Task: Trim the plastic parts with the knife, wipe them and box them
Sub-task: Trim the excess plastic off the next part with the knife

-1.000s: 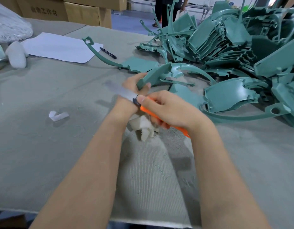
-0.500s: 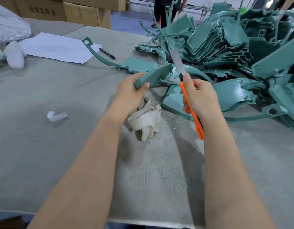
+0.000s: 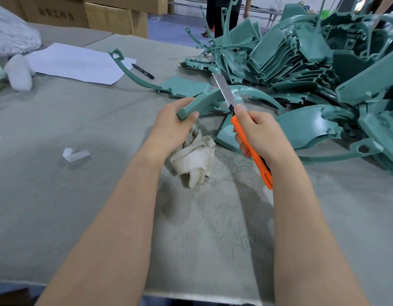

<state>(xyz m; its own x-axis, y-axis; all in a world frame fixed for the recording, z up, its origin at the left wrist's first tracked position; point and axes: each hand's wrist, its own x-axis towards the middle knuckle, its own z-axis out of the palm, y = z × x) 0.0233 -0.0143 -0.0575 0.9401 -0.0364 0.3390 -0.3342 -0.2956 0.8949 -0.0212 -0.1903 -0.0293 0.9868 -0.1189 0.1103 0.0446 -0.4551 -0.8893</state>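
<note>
My left hand (image 3: 172,127) grips the near end of a curved green plastic part (image 3: 204,100) and also holds a crumpled beige cloth (image 3: 194,156) under the palm. My right hand (image 3: 260,133) grips an orange utility knife (image 3: 251,151). Its long steel blade (image 3: 223,89) points up and away and lies against the part just right of my left hand. A large heap of the same green plastic parts (image 3: 301,58) fills the table's right and far side.
The table has a grey felt cover (image 3: 58,195) with green shavings near me. A white paper sheet (image 3: 78,62), a black pen (image 3: 142,71), a white plastic scrap (image 3: 75,154) and white bagged items (image 3: 18,71) lie at left. Cardboard boxes (image 3: 85,14) stand behind; a person's legs (image 3: 222,16) are beyond.
My right hand has swung the knife from pointing left across my left wrist to pointing up and away, the blade now on the green part. The left hand kept its grip.
</note>
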